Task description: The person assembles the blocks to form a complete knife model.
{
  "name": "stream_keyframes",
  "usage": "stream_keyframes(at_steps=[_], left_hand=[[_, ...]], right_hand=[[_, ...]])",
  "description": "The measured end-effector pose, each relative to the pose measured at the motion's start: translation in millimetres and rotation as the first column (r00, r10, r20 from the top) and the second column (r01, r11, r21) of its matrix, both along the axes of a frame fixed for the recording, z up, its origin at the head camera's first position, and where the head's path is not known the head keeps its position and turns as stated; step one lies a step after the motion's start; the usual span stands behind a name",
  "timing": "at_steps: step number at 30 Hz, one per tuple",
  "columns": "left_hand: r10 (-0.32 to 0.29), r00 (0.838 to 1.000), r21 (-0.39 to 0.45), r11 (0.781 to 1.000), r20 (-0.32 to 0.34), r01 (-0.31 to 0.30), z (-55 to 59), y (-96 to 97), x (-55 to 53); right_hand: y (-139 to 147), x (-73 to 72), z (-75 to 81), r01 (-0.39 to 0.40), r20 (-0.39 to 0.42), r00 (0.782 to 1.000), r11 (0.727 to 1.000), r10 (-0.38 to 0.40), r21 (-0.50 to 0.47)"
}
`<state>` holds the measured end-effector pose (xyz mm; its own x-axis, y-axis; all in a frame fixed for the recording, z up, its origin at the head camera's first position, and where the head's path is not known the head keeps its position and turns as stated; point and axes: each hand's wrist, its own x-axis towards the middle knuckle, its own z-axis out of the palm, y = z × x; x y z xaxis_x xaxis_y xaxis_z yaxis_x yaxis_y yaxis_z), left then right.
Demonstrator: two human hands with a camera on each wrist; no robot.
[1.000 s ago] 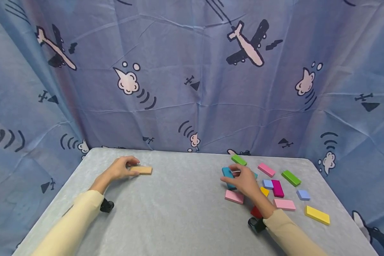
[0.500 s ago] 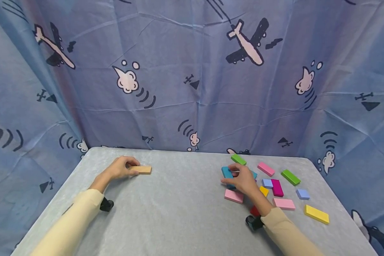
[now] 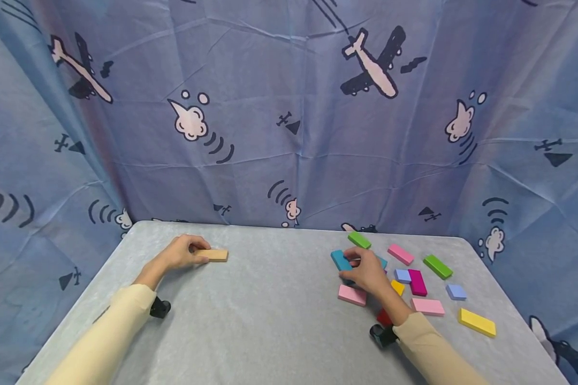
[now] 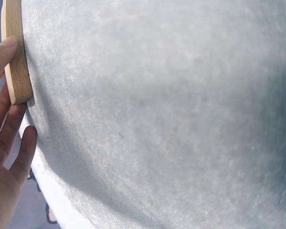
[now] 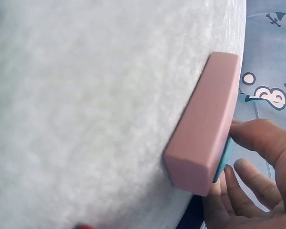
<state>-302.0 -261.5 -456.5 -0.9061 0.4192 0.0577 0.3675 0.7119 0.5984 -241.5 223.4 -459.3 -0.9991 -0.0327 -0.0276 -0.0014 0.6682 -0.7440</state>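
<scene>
Two hands (image 3: 184, 252) (image 3: 369, 271), blue block (image 3: 341, 260) partly covered

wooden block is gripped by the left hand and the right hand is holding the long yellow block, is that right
Not quite: the right hand is holding a blue block, as the head view shows; the long yellow block lies apart from both hands. The wooden block is indeed gripped by the left hand.

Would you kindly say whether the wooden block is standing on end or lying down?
Lying down: in the head view, the wooden block stretches lengthwise along the table, with the left hand gripping one end.
</scene>
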Motion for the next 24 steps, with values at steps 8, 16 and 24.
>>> stream_keyframes(at_steps=[8, 16, 24], left_hand=[[0.007, 1.000, -0.011, 1.000, 0.005, -0.007, -0.9, -1.0, -1.4], [0.007, 1.000, -0.019, 1.000, 0.021, -0.007, -0.7, 0.3, -1.2], [0.015, 1.000, -0.029, 0.999, 0.025, -0.014, -1.2, 1.2, -1.1]], right_hand=[[2, 0.5, 1.9, -0.030, -0.020, 0.999, 0.999, 0.029, -0.040], [7, 3.6, 2.6, -0.099, -0.079, 0.993, 0.986, 0.089, -0.134], [13, 0.4, 7.9, -0.131, -0.125, 0.986, 0.973, 0.108, -0.192]])
